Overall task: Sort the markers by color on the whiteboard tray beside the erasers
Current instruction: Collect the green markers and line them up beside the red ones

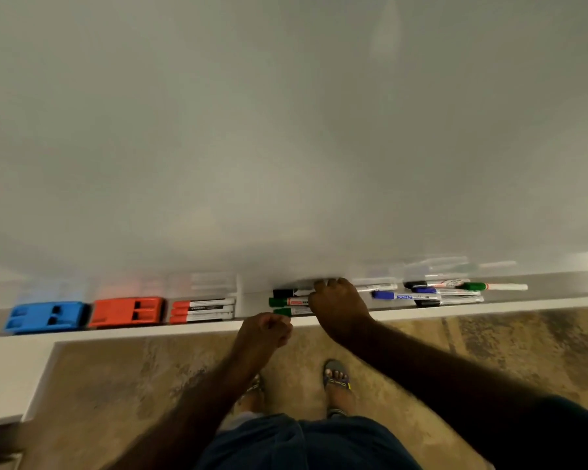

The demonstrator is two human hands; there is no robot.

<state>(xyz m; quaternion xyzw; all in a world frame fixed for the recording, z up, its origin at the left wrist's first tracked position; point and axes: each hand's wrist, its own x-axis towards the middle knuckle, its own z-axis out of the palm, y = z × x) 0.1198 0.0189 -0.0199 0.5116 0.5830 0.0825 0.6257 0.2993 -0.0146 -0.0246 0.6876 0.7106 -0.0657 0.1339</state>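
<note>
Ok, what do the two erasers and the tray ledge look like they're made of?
Blue eraser and orange eraser: probably moulded plastic, matte, with crisp rectangular recesses on top. Tray ledge: smooth white, painted or laminated; whether metal or board is unclear.

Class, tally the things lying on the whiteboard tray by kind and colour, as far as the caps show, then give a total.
Blue eraser: 1
Orange eraser: 1
Red-capped markers: 3
Green-capped markers: 3
Black-capped markers: 3
Blue-capped markers: 2
Total visible: 13; the right hand may hide more.
</note>
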